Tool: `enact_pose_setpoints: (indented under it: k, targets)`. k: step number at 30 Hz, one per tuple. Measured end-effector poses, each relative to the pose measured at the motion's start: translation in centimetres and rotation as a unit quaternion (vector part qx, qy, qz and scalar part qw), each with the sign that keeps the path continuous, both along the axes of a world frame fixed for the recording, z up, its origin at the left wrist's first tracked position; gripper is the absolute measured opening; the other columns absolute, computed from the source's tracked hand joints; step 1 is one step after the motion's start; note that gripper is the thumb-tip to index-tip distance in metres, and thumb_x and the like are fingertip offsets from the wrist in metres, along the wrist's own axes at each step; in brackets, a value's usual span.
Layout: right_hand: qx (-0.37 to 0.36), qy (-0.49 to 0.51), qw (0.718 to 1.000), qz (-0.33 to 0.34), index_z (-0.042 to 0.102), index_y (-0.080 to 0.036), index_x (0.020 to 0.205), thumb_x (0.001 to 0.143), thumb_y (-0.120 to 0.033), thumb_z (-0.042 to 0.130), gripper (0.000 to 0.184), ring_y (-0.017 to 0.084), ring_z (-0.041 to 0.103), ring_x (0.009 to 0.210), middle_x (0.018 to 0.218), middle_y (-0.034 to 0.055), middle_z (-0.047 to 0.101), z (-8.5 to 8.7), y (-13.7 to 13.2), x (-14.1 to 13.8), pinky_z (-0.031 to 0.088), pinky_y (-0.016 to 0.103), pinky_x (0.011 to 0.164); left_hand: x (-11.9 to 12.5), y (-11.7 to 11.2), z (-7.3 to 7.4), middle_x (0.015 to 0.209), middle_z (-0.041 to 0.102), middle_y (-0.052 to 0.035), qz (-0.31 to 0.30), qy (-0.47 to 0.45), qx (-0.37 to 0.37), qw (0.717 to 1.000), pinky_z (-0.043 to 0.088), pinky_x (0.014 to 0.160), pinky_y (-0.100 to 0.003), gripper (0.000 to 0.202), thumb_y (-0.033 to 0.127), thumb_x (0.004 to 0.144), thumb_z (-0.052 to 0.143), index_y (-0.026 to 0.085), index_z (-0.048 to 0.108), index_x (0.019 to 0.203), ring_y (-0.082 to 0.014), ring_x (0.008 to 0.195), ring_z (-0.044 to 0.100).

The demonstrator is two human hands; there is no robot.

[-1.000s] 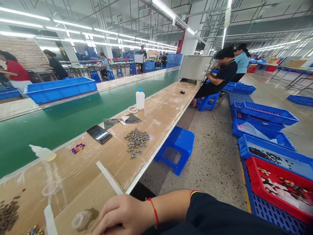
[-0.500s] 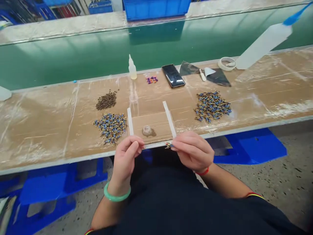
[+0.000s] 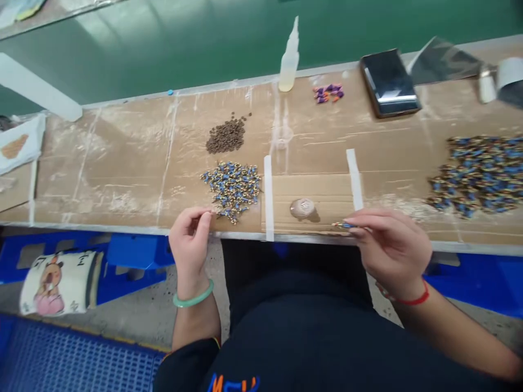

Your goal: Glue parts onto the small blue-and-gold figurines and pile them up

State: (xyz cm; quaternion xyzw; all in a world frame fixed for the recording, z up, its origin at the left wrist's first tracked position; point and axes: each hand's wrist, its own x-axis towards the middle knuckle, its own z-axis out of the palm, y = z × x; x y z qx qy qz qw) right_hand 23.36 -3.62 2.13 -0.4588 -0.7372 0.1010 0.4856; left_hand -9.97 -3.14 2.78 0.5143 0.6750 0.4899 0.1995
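Note:
My right hand (image 3: 394, 245) pinches a small blue-and-gold piece (image 3: 342, 225) between thumb and fingers, above the front edge of the cardboard pad (image 3: 322, 182). On that pad sits a small round clear dish (image 3: 302, 208). My left hand (image 3: 191, 239) is closed, thumb against forefinger, with its fingertips at the near-left side of a pile of blue-and-gold pieces (image 3: 232, 188). Whether anything is between those fingertips I cannot make out. Another pile of similar pieces (image 3: 482, 174) lies to the right of my right hand.
Behind the left pile lies a heap of small brown discs (image 3: 226, 136). A dropper bottle (image 3: 289, 65), purple-and-orange pieces (image 3: 329, 93) and a phone (image 3: 390, 84) line the table's back. White tape strips (image 3: 268, 196) flank the pad. Blue stools stand below, one with a printed cushion (image 3: 59, 283).
The view has swung left and closer. My left hand has moved left, away from the pad, to the left pile. My right hand still pinches the small piece, now over the pad's front edge.

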Motion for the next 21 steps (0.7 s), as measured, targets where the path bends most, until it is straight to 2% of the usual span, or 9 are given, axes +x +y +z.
enact_pose_setpoints:
  k: [2,5,8,11,14,17,21]
  targets:
    - [-0.014,-0.011,1.000,-0.013,0.072,-0.025,0.092,0.099,-0.020,0.068,0.010,0.019,0.071,0.073,0.081,0.0029,0.074,-1.0,0.3,0.1,0.056,0.031,0.065,-0.8,-0.4,-0.3,0.087,0.074,-0.0041,-0.031,0.063,-0.012,0.997,0.052,0.068,-0.027,0.013,0.032,0.088,0.071,0.020,0.076,0.086,-0.0163,0.080,0.066]
    - [-0.013,0.000,1.000,-0.028,0.071,-0.024,0.091,0.097,-0.020,0.071,0.007,0.020,0.071,0.071,0.078,0.0047,0.074,-2.1,0.7,0.2,0.055,0.032,0.063,-1.4,-0.7,-0.5,0.091,0.075,-0.0045,-0.047,0.078,-0.006,0.996,0.051,0.069,-0.027,0.012,0.030,0.090,0.071,0.021,0.076,0.088,-0.0163,0.083,0.067]
    - [-0.029,0.012,0.999,-0.042,0.072,-0.026,0.089,0.094,-0.023,0.073,0.006,0.021,0.070,0.066,0.077,0.0042,0.073,-2.4,0.8,0.1,0.055,0.033,0.059,-2.2,0.5,-0.1,0.088,0.074,-0.0034,-0.042,0.089,0.003,0.995,0.050,0.069,-0.027,0.012,0.030,0.092,0.068,0.021,0.076,0.088,-0.0158,0.081,0.066]
    - [-0.042,0.000,0.998,-0.041,0.072,-0.027,0.088,0.093,-0.024,0.073,0.006,0.022,0.070,0.064,0.077,0.0039,0.073,-2.3,0.9,0.0,0.055,0.035,0.055,-3.6,4.1,0.6,0.085,0.073,-0.0031,-0.069,0.132,-0.005,0.989,0.048,0.069,-0.029,0.013,0.030,0.091,0.067,0.021,0.076,0.088,-0.0158,0.078,0.064]
    - [-0.014,-0.033,0.999,-0.035,0.070,-0.027,0.088,0.095,-0.023,0.071,0.008,0.021,0.071,0.064,0.076,0.0032,0.073,-1.9,1.1,-0.4,0.054,0.033,0.054,-4.9,9.1,1.2,0.085,0.074,-0.0042,-0.113,0.163,-0.030,0.980,0.048,0.073,-0.031,0.012,0.028,0.088,0.069,0.019,0.076,0.088,-0.0166,0.078,0.062]
    - [0.012,-0.052,0.998,-0.032,0.069,-0.027,0.090,0.097,-0.022,0.071,0.009,0.020,0.070,0.062,0.076,0.0024,0.072,-1.7,1.1,-0.7,0.054,0.032,0.054,-5.3,13.6,1.5,0.086,0.073,-0.0044,-0.154,0.195,-0.047,0.968,0.050,0.079,-0.033,0.005,0.020,0.081,0.071,0.018,0.074,0.084,-0.0174,0.079,0.060]
    - [-0.010,-0.040,0.998,-0.041,0.068,-0.027,0.095,0.098,-0.019,0.069,0.009,0.018,0.069,0.067,0.080,0.0013,0.072,-1.7,0.9,-0.9,0.055,0.030,0.058,-4.4,16.8,2.0,0.093,0.073,-0.0047,-0.152,0.245,-0.114,0.951,0.050,0.088,-0.035,0.007,0.013,0.076,0.072,0.018,0.073,0.082,-0.0190,0.086,0.061]
